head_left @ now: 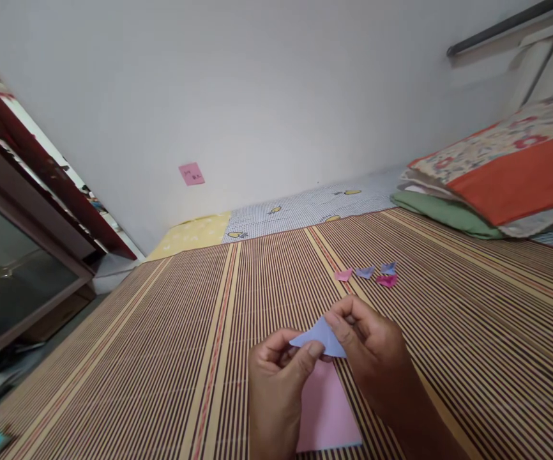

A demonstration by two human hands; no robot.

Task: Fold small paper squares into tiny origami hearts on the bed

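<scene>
Between my two hands is a piece of light blue paper (320,330), folded into a triangle with its peak pointing up. My left hand (281,374) pinches its lower left side, the thumb lying across the front. At the upper right edge, my right hand (370,342) grips it between thumb and fingers. Below the hands a pad of pink paper (328,409) lies on the striped mat, partly covered by my left hand. Farther off sit several small folded paper pieces, among them a light pink one (344,275), a blue one (365,273) and a dark pink one (386,280).
The striped bamboo mat (161,345) covers the bed. Folded bedding (511,166) is stacked at the right against the white wall (257,96). A pink note (191,174) is stuck on the wall. A mirrored cabinet (15,268) stands at the left beyond the bed's edge.
</scene>
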